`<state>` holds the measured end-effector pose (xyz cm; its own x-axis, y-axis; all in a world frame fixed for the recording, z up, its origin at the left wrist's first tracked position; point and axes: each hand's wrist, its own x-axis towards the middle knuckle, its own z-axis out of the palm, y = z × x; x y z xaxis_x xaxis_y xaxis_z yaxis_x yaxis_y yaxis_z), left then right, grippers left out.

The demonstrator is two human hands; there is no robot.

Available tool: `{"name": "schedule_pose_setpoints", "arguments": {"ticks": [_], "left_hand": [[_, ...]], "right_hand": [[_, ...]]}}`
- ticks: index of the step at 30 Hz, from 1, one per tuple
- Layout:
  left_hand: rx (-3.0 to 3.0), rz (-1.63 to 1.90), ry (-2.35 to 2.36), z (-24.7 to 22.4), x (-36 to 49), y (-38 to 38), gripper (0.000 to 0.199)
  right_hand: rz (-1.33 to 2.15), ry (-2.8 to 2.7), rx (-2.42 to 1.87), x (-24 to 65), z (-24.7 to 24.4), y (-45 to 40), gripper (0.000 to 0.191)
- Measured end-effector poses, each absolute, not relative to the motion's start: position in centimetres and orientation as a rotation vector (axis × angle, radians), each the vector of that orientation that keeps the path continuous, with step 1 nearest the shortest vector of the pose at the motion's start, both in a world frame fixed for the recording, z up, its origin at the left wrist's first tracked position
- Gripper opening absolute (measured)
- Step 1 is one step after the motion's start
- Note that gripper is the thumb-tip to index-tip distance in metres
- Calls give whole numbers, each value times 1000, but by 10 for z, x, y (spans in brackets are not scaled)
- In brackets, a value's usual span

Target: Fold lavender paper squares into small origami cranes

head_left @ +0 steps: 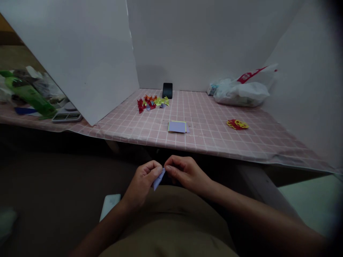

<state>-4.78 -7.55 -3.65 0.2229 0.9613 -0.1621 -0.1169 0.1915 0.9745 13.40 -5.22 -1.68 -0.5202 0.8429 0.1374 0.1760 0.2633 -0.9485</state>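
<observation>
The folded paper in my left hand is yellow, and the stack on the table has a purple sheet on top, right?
Not quite: the folded paper in your left hand is light purple, not yellow, as the head view shows. The top sheet is indeed purple.

left hand (144,177): fingers curled, thumb on top | right hand (185,172): fingertips pinched, beside left
</observation>
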Motion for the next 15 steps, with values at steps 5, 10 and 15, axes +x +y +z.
{"name": "schedule_pose_setpoints", "arguments": {"ticks": [5,10,15], "left_hand": [[1124,992,1028,-34,-47,-75,29],[1194,995,1035,-33,-47,-75,29],[1227,997,1043,-33,-48,-75,27]], "right_hand": [[1268,-1866,-933,133,-17,-53,19],[1174,-1881,-962,132,-16,-53,20],[1320,-1798,-999,132,-15,-53,22]]}}
